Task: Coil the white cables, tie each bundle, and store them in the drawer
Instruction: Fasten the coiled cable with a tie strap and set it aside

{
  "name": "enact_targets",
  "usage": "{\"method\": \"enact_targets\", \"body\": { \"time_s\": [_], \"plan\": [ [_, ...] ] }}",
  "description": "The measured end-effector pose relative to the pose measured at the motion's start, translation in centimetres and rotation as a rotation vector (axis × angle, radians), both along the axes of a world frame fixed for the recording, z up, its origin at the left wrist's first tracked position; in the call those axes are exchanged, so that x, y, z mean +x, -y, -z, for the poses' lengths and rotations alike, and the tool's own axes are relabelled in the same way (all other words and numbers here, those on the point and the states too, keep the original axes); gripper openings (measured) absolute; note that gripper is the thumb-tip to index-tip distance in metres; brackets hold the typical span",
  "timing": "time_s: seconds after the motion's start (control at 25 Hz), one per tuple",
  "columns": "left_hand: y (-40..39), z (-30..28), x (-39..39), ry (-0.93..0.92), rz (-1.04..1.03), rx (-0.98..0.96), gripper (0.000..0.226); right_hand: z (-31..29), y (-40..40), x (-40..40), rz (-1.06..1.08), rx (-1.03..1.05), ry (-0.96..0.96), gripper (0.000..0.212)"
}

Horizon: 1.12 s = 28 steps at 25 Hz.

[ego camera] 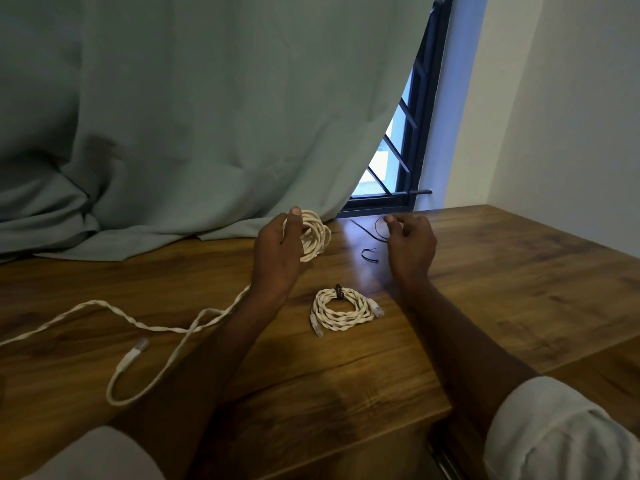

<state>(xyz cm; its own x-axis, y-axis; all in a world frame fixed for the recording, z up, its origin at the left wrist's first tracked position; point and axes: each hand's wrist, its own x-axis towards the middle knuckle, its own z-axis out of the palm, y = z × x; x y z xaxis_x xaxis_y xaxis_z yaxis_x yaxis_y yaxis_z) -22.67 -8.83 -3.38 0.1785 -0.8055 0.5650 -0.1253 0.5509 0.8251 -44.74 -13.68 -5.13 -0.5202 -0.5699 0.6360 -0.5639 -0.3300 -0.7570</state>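
While your left hand keeps one coil gathered, your right hand goes empty toward the ties.

Nearest you, the uncoiled tail of the white cable [152, 329] snakes over the wooden desk [485, 306] with its plug end [133, 353] lying free, slack so it can feed into the coil. Between your forearms sits the finished bundle [343, 311], cinched by a black tie [338, 292] and parked on the desk, likely waiting for the drawer, which I cannot make out for certain. Further out, your left hand [277, 251] grips the half-wound coil [313, 235], thumb across the loops to stop them springing apart. Your right hand [410, 242] holds nothing, fingers loosely curled, hovering over the loose black ties [370, 252] near the curtain [207, 116], well placed to pick one up.
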Motion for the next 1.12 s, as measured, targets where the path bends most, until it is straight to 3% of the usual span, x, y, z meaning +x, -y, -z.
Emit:
{"method": "enact_targets", "body": {
  "time_s": [0.12, 0.32, 0.48, 0.68, 0.88, 1.0, 1.12],
  "plan": [
    [-2.0, -1.8, 1.2, -0.049, -0.042, -0.016, 0.045, -0.4, -1.0, 0.5, -0.012, -0.099, -0.026, 0.020],
    [-5.3, -4.7, 7.2, 0.123, -0.148, -0.085, 0.044, -0.5, -1.5, 2.0, -0.139, -0.184, -0.068, 0.016],
    [-4.6, -4.5, 12.9, 0.205, -0.228, -0.053, 0.047, -3.5, -3.5, 7.0, -0.441, -0.309, 0.002, 0.013],
    [-2.3, -3.6, 17.7, 0.173, -0.337, -0.026, 0.049, -7.6, -4.4, 18.3, -0.688, -0.154, -0.097, 0.008],
    [-0.7, -2.4, 22.2, 0.124, -0.483, -0.023, 0.048, -5.8, -4.7, 27.1, -0.911, 0.123, -0.091, 0.022],
    [0.1, -2.3, 24.0, 0.062, -0.555, 0.024, 0.045, -4.8, -4.8, 28.7, -1.004, 0.242, -0.013, 0.030],
    [0.2, -2.6, 24.1, 0.035, -0.551, 0.038, 0.045, -5.5, -4.4, 27.8, -1.138, 0.389, 0.238, 0.031]
  ]
}}
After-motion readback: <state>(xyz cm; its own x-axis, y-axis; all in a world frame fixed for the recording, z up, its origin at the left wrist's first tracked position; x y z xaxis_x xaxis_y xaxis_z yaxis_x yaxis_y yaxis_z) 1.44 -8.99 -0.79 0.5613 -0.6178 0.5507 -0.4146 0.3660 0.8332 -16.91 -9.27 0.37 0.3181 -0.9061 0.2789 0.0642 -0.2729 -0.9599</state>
